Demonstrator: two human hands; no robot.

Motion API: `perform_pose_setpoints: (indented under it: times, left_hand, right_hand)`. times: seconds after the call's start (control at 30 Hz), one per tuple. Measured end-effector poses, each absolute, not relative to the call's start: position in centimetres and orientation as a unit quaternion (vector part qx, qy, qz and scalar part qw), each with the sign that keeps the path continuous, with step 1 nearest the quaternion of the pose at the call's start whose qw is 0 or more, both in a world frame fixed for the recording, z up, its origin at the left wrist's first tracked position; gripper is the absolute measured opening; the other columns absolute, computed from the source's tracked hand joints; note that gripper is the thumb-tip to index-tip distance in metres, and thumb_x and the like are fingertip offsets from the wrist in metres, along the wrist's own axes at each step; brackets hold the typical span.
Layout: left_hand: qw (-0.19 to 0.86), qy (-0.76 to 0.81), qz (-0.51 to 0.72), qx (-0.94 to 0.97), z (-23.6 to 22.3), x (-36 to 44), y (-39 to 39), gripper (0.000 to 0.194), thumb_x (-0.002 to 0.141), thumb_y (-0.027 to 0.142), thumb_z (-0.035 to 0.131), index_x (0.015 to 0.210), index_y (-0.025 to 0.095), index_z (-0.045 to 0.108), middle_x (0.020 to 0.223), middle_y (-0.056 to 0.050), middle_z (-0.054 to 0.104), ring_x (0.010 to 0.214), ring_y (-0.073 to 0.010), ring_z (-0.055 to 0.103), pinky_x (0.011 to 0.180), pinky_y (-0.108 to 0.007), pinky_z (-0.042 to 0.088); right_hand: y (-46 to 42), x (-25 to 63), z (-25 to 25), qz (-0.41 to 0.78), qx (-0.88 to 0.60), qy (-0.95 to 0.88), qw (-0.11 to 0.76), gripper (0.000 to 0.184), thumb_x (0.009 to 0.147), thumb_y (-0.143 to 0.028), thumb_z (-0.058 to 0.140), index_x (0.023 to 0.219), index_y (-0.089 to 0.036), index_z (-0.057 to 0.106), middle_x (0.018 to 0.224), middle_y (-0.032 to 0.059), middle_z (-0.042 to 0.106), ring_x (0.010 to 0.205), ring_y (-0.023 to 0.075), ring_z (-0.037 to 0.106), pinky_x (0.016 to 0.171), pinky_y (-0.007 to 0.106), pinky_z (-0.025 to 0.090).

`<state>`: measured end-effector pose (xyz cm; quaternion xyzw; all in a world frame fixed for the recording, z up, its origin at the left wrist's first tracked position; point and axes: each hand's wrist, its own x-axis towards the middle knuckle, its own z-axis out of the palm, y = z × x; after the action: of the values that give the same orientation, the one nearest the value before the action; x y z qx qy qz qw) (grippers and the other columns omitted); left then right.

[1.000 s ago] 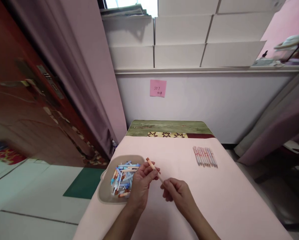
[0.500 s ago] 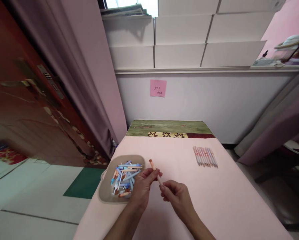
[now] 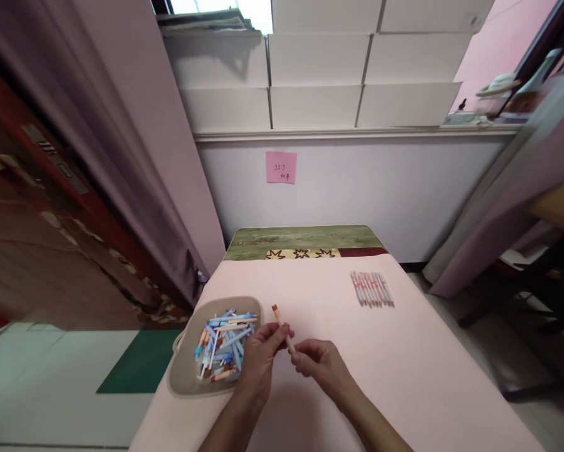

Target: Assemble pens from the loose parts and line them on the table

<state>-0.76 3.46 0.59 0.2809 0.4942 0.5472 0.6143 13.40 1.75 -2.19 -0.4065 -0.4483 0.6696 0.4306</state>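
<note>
Green patterned table (image 3: 305, 235) stood before you, mostly under a pink cloth (image 3: 404, 376). On it, at left, sat a beige bin (image 3: 181, 367) with a jumbled pen pile (image 3: 232, 339) inside, blue, white and orange. Your left hand (image 3: 262, 351) was in a thumb-and-finger pinch by the bin, your right hand (image 3: 322, 367) pinched too. Neat row of pens (image 3: 372, 289) lay flat, far right. Brown-ended orange pen (image 3: 279, 317) slanted above the cloth, left gripped its barrel, right its near end
</note>
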Motion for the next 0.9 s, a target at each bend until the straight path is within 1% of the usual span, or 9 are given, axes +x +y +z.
perform_pose_setpoints:
  times: [0.07,0.17,0.27,0.37,0.5,0.63,0.73,0.83,0.9]
  left_hand:
    - [0.591,0.513,0.549,0.296,-0.5,-0.5,3.6,0.025,0.063,0.034,0.080,0.070,0.013,0.070,0.069,-0.005,0.069,0.061,-0.0122,0.058,0.063,-0.025,0.048]
    - [0.579,0.527,0.539,0.311,-2.1,-0.1,3.7,0.026,0.063,0.036,0.078,0.072,0.013,0.070,0.069,-0.004,0.068,0.059,-0.0116,0.056,0.062,-0.025,0.048]
    - [0.581,0.531,0.525,0.324,-2.9,0.2,3.7,0.027,0.064,0.037,0.077,0.074,0.013,0.071,0.071,-0.005,0.069,0.060,-0.0124,0.057,0.062,-0.026,0.048]
    - [0.586,0.525,0.514,0.342,-2.7,0.4,3.5,0.027,0.065,0.037,0.077,0.076,0.013,0.072,0.073,-0.007,0.070,0.062,-0.0134,0.057,0.062,-0.026,0.048]
    - [0.606,0.496,0.503,0.366,-1.4,0.5,3.2,0.026,0.069,0.036,0.075,0.077,0.012,0.072,0.073,-0.008,0.070,0.062,-0.0129,0.057,0.062,-0.025,0.046]
    - [0.626,0.479,0.502,0.356,-0.6,0.5,3.0,0.025,0.071,0.036,0.073,0.078,0.012,0.071,0.073,-0.007,0.069,0.062,-0.0126,0.057,0.062,-0.025,0.046]
    - [0.605,0.497,0.526,0.332,-0.7,0.8,2.7,0.024,0.068,0.035,0.075,0.074,0.013,0.069,0.070,-0.004,0.067,0.060,-0.0119,0.056,0.061,-0.025,0.046]
    - [0.570,0.515,0.557,0.315,-1.4,1.3,2.2,0.022,0.065,0.033,0.077,0.068,0.014,0.065,0.064,-0.001,0.063,0.060,-0.0109,0.054,0.061,-0.024,0.045]
    - [0.561,0.515,0.562,0.323,-1.8,1.5,1.8,0.022,0.065,0.031,0.076,0.066,0.015,0.063,0.061,0.001,0.059,0.059,-0.0102,0.053,0.061,-0.022,0.044]
  right_hand:
    - [1.9,13.5,-2.7,0.614,-0.435,-0.481,0.450,0.021,0.071,-0.033,0.076,0.077,-0.014,0.070,0.062,0.0005,0.063,0.055,0.0100,0.053,0.053,0.021,0.038]
    - [1.9,13.6,-3.6,0.572,-0.470,-0.507,0.441,0.014,0.073,-0.028,0.072,0.073,-0.015,0.067,0.059,-0.0004,0.063,0.052,0.0103,0.051,0.051,0.022,0.037]
    - [1.8,14.1,-4.3,0.566,-0.481,-0.514,0.430,0.012,0.074,-0.026,0.070,0.072,-0.015,0.067,0.057,-0.0011,0.061,0.051,0.0097,0.049,0.050,0.021,0.035]
    - [1.8,14.8,-4.6,0.579,-0.466,-0.508,0.435,0.011,0.074,-0.025,0.070,0.074,-0.014,0.068,0.057,-0.0015,0.060,0.051,0.0091,0.047,0.050,0.021,0.034]
    - [1.6,15.2,-4.1,0.626,-0.419,-0.483,0.445,0.014,0.073,-0.027,0.072,0.075,-0.013,0.068,0.059,-0.0012,0.060,0.053,0.0091,0.048,0.053,0.022,0.036]
    - [1.4,15.1,-3.5,0.670,-0.384,-0.458,0.440,0.020,0.071,-0.031,0.075,0.078,-0.013,0.067,0.059,-0.0013,0.059,0.053,0.0089,0.048,0.053,0.022,0.036]
    - [1.2,14.7,-3.4,0.666,-0.385,-0.463,0.440,0.023,0.074,-0.034,0.074,0.078,-0.013,0.066,0.058,-0.0016,0.058,0.053,0.0086,0.046,0.052,0.021,0.035]
    - [1.0,14.1,-3.8,0.649,-0.389,-0.474,0.451,0.026,0.074,-0.038,0.074,0.083,-0.015,0.066,0.068,-0.0004,0.059,0.057,0.0094,0.048,0.053,0.022,0.037]
    - [0.9,13.8,-4.2,0.637,-0.398,-0.471,0.463,0.027,0.073,-0.039,0.075,0.083,-0.016,0.065,0.071,-0.0002,0.059,0.058,0.0096,0.048,0.052,0.022,0.038]
